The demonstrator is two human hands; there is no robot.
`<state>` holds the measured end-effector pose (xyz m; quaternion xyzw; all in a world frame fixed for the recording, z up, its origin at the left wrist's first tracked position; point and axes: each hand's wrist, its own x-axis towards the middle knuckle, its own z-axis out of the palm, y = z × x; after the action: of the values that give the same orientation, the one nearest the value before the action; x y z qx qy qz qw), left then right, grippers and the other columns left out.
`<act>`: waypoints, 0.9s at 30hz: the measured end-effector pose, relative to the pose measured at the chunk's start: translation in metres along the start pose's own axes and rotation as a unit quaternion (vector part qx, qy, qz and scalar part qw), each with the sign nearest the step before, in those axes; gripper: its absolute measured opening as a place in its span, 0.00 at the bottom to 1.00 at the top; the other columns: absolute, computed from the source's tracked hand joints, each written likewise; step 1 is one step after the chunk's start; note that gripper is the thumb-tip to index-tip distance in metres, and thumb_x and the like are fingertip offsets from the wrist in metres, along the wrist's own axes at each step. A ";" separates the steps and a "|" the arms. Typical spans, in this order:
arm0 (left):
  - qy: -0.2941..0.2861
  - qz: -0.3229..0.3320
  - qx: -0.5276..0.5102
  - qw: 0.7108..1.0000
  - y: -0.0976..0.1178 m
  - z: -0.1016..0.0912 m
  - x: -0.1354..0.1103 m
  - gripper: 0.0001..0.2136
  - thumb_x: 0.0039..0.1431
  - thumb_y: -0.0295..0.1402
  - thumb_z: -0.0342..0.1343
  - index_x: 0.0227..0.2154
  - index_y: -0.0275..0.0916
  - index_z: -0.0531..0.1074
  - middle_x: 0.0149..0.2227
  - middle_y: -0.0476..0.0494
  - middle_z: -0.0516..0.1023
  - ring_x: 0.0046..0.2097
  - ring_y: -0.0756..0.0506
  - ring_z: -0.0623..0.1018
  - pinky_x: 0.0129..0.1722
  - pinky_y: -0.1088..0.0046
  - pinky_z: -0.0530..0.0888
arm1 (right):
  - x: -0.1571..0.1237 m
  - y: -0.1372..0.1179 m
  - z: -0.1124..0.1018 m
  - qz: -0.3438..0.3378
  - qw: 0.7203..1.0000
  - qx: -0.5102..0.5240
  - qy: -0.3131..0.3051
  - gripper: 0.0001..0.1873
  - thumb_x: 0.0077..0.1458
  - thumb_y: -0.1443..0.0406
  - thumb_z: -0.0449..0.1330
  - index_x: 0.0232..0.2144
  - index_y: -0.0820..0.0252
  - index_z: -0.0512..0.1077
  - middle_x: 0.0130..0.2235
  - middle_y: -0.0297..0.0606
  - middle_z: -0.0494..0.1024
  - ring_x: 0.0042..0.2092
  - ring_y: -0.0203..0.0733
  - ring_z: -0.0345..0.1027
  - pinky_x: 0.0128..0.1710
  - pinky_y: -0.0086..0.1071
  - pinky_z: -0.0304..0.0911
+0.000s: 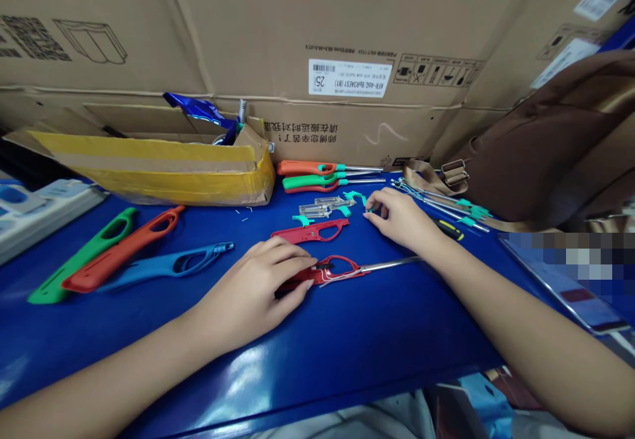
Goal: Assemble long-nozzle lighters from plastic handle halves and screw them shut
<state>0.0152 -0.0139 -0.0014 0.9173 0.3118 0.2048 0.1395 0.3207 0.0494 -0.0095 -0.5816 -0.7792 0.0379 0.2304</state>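
Observation:
My left hand (260,274) is closed over the handle end of an opened red lighter shell (342,268). Thin white wires lie along that shell, and a metal tube (389,264) runs from its right end. My right hand (397,221) has its fingertips pinched together on a small teal plastic part (370,209). Beside those fingertips are more teal plastic pieces (356,196). Clear fuel tanks (320,207) lie between the hands, and a matching red shell half (317,231) rests just beyond my left fingers.
Green (84,254), orange (124,247) and blue (169,264) shell pieces lie at left. Behind them stands a yellow-taped cardboard box (198,168). Whole lighters (307,169) lie near the back carton (238,49). Metal tubes (446,204), a tablet-like device (560,287) and a brown bag (546,135) are at right.

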 end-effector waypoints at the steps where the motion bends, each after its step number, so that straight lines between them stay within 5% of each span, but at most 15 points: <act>1: 0.004 0.000 -0.001 1.000 0.000 0.000 0.000 0.11 0.69 0.32 0.54 0.51 0.42 0.77 0.49 0.42 0.81 0.51 0.41 0.77 0.53 0.56 0.74 | 0.000 -0.002 -0.003 0.001 1.000 0.000 0.011 0.03 0.56 0.69 0.64 0.32 0.59 0.72 0.35 0.36 0.73 0.31 0.38 0.66 0.33 0.33 0.60; 7: 0.047 -0.004 -0.024 0.999 0.000 0.002 0.001 0.12 0.69 0.31 0.55 0.51 0.40 0.77 0.48 0.40 0.82 0.49 0.41 0.78 0.53 0.58 0.76 | -0.008 -0.028 -0.018 -0.040 0.995 0.062 0.067 0.03 0.56 0.67 0.63 0.31 0.57 0.71 0.34 0.34 0.73 0.31 0.37 0.65 0.33 0.33 0.60; 11: 0.096 -0.023 -0.054 0.994 0.001 0.004 0.002 0.12 0.68 0.33 0.57 0.52 0.40 0.77 0.47 0.41 0.82 0.49 0.42 0.79 0.51 0.62 0.77 | -0.021 -0.058 -0.017 -0.093 0.967 0.234 -0.035 0.04 0.57 0.67 0.64 0.33 0.58 0.71 0.36 0.35 0.74 0.33 0.35 0.67 0.34 0.30 0.65; 18: 0.119 -0.037 -0.076 0.989 -0.002 0.008 0.002 0.09 0.68 0.33 0.59 0.47 0.38 0.79 0.43 0.43 0.84 0.45 0.44 0.80 0.48 0.67 0.77 | -0.037 -0.080 -0.005 -0.173 0.948 0.249 -0.100 0.06 0.58 0.72 0.61 0.32 0.57 0.68 0.36 0.33 0.74 0.35 0.34 0.66 0.37 0.29 0.64; 27: 0.104 -0.020 -0.111 0.988 -0.001 0.009 0.002 0.12 0.68 0.30 0.58 0.52 0.40 0.77 0.43 0.44 0.84 0.44 0.46 0.79 0.46 0.68 0.77 | -0.040 -0.081 0.002 -0.110 0.945 0.289 -0.110 0.10 0.58 0.70 0.62 0.43 0.56 0.71 0.35 0.32 0.77 0.34 0.35 0.69 0.35 0.30 0.66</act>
<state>0.0206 -0.0132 -0.0086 0.8637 0.3179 0.3294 0.2110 0.2565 -0.0132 0.0028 -0.3925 -0.8146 0.2996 0.3043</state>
